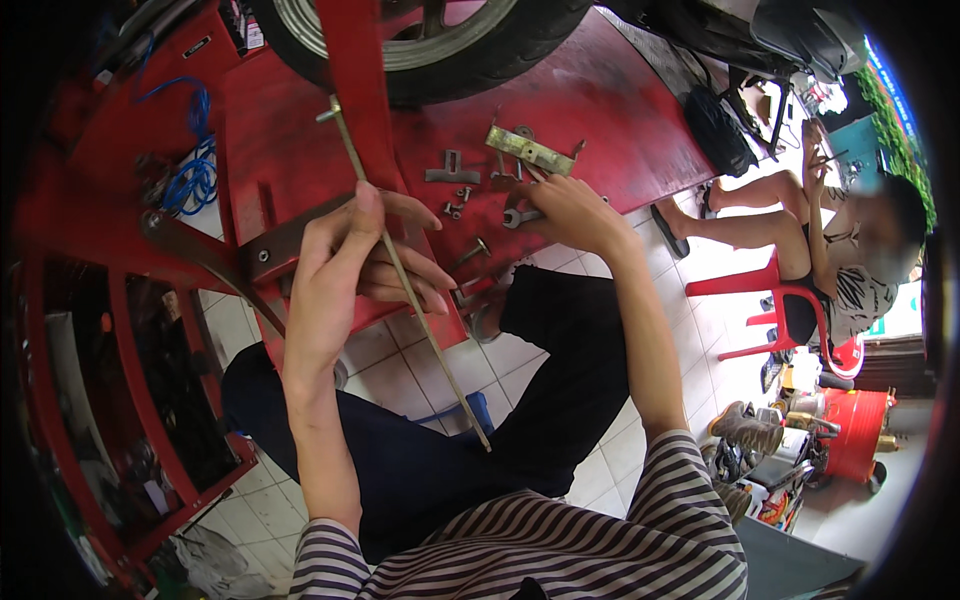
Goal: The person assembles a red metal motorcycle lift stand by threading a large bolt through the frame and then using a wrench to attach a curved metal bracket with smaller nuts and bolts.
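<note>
My left hand grips a long thin metal rod between thumb and fingers, the other fingers partly spread. The rod runs at a slant, a small fitting at its upper end and its lower end over my lap. On the right, my right hand is closed over an open-ended wrench at the red platform; its fingertips are partly hidden. Just beyond it lies a yellowish metal bracket. Between the hands are a grey T-shaped metal piece, several small bolts and a longer bolt.
A motorcycle wheel stands at the far side behind a red upright. Blue hose lies coiled at left, above a red rack. A person sits on a red chair at right, near piled shoes and a red drum.
</note>
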A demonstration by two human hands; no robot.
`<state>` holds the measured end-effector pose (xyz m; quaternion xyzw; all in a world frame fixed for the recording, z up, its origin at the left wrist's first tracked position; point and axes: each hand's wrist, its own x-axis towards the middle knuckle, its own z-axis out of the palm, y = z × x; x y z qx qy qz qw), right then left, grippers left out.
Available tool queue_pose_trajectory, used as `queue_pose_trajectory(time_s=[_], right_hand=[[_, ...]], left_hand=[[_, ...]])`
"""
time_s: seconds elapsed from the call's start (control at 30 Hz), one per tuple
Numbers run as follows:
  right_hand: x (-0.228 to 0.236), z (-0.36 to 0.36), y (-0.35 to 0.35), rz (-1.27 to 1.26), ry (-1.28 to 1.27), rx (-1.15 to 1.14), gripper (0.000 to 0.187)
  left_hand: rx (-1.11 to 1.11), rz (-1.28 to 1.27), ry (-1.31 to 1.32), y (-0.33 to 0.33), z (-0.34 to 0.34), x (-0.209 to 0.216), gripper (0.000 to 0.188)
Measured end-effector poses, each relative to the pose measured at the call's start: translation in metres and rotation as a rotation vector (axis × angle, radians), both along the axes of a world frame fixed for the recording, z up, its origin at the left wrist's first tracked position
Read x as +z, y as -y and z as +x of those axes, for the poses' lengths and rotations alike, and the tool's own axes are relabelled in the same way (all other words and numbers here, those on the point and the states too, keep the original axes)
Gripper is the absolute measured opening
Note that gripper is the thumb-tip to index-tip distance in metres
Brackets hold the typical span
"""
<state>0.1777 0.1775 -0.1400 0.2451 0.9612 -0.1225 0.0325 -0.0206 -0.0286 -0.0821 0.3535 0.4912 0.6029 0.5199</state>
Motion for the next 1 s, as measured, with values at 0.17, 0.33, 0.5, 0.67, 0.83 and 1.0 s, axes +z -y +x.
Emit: queue_pose_trajectory(time_s=[0.17, 0.33, 0.5, 0.67, 0.83, 1.0], right_hand=[[0.010, -0.002, -0.002, -0.134, -0.161, 0.008, 0.038], [0.025, -0.007, 0.002, -0.220, -0.375, -0.029, 0.020], [0.035, -0.017, 0.015, -0.225, -0.617, -0.070, 0.018], [0.026, -0.018, 0.015, -0.059, -0.663, -0.082, 0.016], [0.022, -0.024, 0.019, -0.073, -0.727, -0.032, 0.013], [0.022, -0.029, 0.020, -0.105, -0.717, -0.034, 0.016]], left_hand=[[0.021, -0.054, 0.012, -0.001, -0.003, -0.008, 0.069], [-0.028, -0.074, 0.050, -0.003, -0.009, -0.019, 0.076], [-0.013, -0.090, 0.031, -0.004, -0.011, -0.019, 0.078], [0.047, -0.060, 0.031, -0.004, -0.011, -0.022, 0.072], [0.189, -0.053, -0.374, 0.006, 0.008, -0.017, 0.070], [0.261, -0.093, -0.639, 0.005, 0.003, -0.019, 0.067]])
